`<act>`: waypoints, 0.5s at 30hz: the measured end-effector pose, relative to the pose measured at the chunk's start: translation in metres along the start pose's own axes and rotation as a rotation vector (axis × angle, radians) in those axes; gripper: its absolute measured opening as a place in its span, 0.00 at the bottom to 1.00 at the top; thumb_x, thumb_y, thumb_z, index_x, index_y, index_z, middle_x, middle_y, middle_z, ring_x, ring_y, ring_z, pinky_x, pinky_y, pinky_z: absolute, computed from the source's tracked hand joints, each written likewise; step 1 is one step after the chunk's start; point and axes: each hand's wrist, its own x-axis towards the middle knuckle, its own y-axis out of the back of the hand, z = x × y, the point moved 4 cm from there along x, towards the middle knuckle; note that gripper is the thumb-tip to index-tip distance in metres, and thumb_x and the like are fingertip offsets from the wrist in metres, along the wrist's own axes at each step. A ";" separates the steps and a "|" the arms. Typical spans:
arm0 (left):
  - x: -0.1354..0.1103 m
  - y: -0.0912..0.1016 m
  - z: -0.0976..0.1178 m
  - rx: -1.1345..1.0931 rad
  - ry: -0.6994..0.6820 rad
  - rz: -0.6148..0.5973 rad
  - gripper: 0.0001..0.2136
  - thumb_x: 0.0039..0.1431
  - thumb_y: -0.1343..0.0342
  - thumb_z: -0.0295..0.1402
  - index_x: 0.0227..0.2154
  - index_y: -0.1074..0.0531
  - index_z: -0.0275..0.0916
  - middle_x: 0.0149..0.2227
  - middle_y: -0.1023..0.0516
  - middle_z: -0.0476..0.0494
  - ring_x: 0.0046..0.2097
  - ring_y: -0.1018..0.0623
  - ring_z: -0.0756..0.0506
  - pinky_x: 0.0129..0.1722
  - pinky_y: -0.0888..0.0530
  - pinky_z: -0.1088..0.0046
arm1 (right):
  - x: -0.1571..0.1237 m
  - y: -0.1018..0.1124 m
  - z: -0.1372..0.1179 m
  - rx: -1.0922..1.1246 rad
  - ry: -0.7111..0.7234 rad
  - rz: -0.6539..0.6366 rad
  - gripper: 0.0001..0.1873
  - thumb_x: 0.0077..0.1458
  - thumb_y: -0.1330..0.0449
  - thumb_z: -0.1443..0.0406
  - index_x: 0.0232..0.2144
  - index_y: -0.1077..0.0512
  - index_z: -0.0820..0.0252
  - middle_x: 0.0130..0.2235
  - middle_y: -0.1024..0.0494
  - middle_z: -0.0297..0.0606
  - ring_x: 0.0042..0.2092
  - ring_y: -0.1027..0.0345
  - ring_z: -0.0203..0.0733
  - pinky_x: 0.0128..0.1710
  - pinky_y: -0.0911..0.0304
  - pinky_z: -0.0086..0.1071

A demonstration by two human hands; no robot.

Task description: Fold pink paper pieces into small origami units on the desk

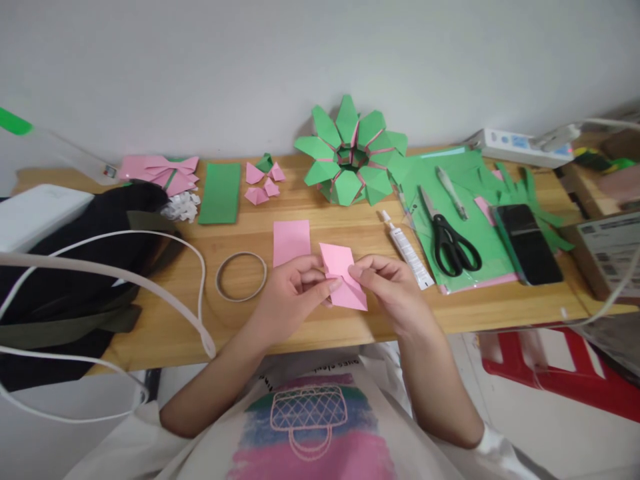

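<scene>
One folded pink paper piece point(340, 260), held above the desk point(250, 233) near a flat pink sheet point(291, 241), left hand point(290, 287) and right hand point(393, 287) each in closed grip on opposite sides, its creases probably best thumb-pressed with corners kept even.

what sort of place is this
Likely a papercraft workspace, perhaps in a home: folded pink paper is held over a wooden table, where a large green paper flower stands and black-handled scissors lie.
</scene>
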 end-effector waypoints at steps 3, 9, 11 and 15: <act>-0.001 0.001 0.002 0.003 0.015 0.048 0.14 0.44 0.32 0.36 0.33 0.26 0.35 0.25 0.20 0.49 0.24 0.26 0.52 0.25 0.25 0.78 | -0.002 0.003 -0.001 -0.075 0.071 0.001 0.10 0.39 0.29 0.59 0.21 0.24 0.57 0.23 0.23 0.31 0.25 0.35 0.33 0.28 0.39 0.29; -0.002 0.000 0.000 0.054 0.011 0.070 0.13 0.47 0.34 0.36 0.34 0.25 0.35 0.27 0.19 0.46 0.29 0.21 0.48 0.27 0.25 0.76 | -0.006 0.006 -0.007 -0.276 0.210 0.046 0.09 0.44 0.31 0.61 0.20 0.25 0.58 0.23 0.24 0.32 0.25 0.35 0.34 0.28 0.39 0.30; -0.002 0.001 -0.002 0.062 -0.002 0.090 0.12 0.47 0.34 0.37 0.33 0.25 0.35 0.28 0.18 0.45 0.31 0.20 0.47 0.28 0.25 0.76 | -0.008 0.004 -0.009 -0.284 0.214 0.027 0.10 0.43 0.31 0.61 0.20 0.26 0.58 0.22 0.25 0.31 0.25 0.36 0.33 0.28 0.40 0.30; 0.001 0.004 -0.005 0.058 -0.012 0.137 0.13 0.44 0.32 0.38 0.28 0.26 0.35 0.27 0.18 0.45 0.28 0.21 0.48 0.26 0.26 0.77 | -0.011 -0.002 -0.011 -0.286 0.212 -0.047 0.11 0.46 0.32 0.58 0.24 0.25 0.58 0.24 0.25 0.32 0.27 0.35 0.34 0.30 0.39 0.31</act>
